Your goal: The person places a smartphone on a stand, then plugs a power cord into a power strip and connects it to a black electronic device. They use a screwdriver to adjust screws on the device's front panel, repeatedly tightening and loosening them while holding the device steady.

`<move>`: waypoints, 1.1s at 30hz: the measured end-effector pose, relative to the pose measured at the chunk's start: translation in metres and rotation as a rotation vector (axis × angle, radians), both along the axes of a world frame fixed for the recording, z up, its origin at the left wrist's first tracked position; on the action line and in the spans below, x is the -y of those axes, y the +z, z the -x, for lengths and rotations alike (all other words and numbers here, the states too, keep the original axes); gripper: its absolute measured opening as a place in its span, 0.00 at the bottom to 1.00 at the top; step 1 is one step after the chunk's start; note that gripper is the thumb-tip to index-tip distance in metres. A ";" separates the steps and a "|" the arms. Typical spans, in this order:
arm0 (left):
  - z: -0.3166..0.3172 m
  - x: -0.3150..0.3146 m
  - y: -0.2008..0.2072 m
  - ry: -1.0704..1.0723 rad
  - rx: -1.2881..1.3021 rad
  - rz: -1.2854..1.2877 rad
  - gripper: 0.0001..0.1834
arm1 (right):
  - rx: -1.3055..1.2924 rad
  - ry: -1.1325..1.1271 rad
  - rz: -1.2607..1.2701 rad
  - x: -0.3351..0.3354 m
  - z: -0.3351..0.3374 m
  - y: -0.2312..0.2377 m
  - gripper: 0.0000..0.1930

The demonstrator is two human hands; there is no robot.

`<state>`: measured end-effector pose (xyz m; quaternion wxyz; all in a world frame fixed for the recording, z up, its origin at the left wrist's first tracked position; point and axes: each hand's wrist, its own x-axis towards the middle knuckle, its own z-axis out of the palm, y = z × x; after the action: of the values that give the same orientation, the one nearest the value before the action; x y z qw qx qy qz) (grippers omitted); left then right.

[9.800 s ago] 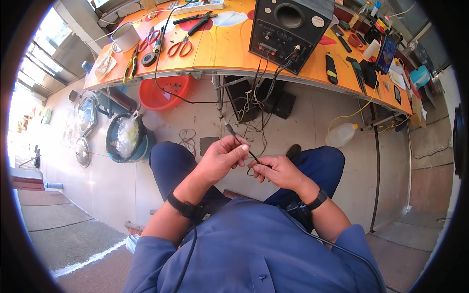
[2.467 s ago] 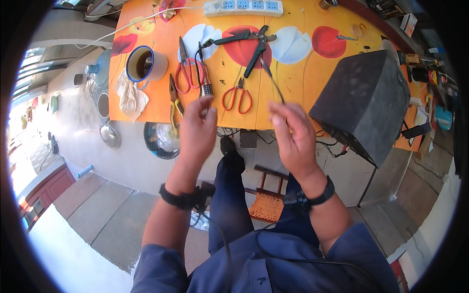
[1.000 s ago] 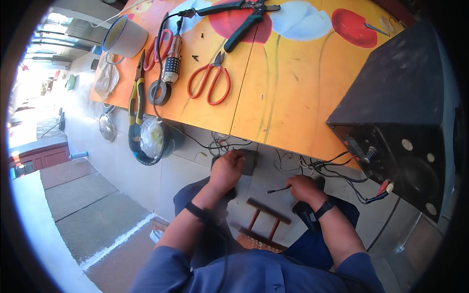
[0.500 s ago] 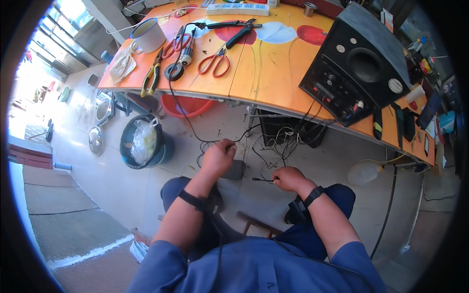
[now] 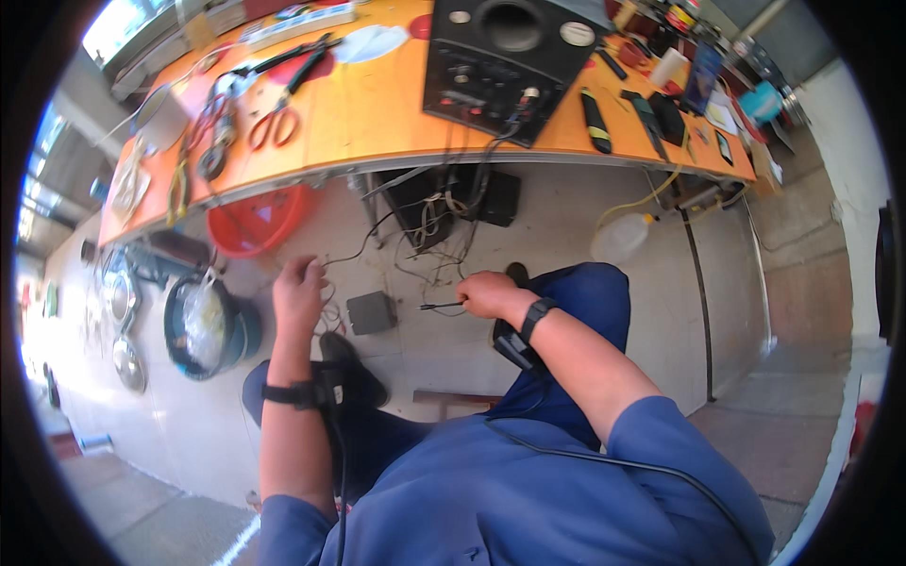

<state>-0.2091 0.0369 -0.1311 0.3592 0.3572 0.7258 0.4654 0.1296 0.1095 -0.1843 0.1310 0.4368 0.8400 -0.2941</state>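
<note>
My right hand (image 5: 493,294) is closed around a black cable, whose thin plug end (image 5: 439,306) sticks out to the left. My left hand (image 5: 300,285) is raised over the floor, its thumb and fingers pinched on another black cable (image 5: 363,247) that runs off toward the table legs. On the floor between my hands lies a small grey box (image 5: 371,312), touched by neither. A black speaker (image 5: 491,75) stands on the orange table (image 5: 377,123), with cables hanging from its back panel over the edge.
Black boxes (image 5: 415,208) with tangled cables stand under the table. To the left are a red basin (image 5: 260,222) and a bucket with a plastic bag (image 5: 203,321). Pliers, red-handled scissors (image 5: 274,127) and a power strip (image 5: 297,26) lie on the table. A translucent jug (image 5: 623,238) sits right.
My view has swung to the right, so the table and floor things appear farther left. My left hand has moved left, away from the grey box. The right hand still grips its cable.
</note>
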 end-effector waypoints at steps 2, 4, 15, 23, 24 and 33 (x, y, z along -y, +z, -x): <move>-0.001 -0.003 0.001 0.005 0.063 0.020 0.14 | 0.045 -0.035 0.020 -0.004 -0.003 -0.007 0.13; -0.003 -0.006 0.001 -0.022 0.036 0.028 0.13 | 0.072 -0.056 0.046 -0.004 -0.006 -0.012 0.13; -0.027 -0.017 0.005 -0.034 -0.013 0.181 0.13 | 0.137 -0.016 0.009 -0.012 -0.020 -0.008 0.13; -0.028 -0.011 0.021 -0.069 -0.088 0.203 0.15 | 0.039 -0.145 -0.046 -0.011 -0.029 -0.012 0.11; -0.025 -0.009 0.022 -0.067 -0.095 0.199 0.16 | 0.032 -0.149 -0.060 -0.011 -0.030 -0.013 0.11; 0.018 0.020 0.038 -0.008 -0.178 0.169 0.13 | 0.023 -0.192 -0.103 -0.005 -0.034 -0.013 0.12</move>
<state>-0.2268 0.0164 -0.0926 0.3238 0.3684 0.7902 0.3675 0.1639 0.1149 -0.1973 0.0893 0.5246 0.8068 -0.2568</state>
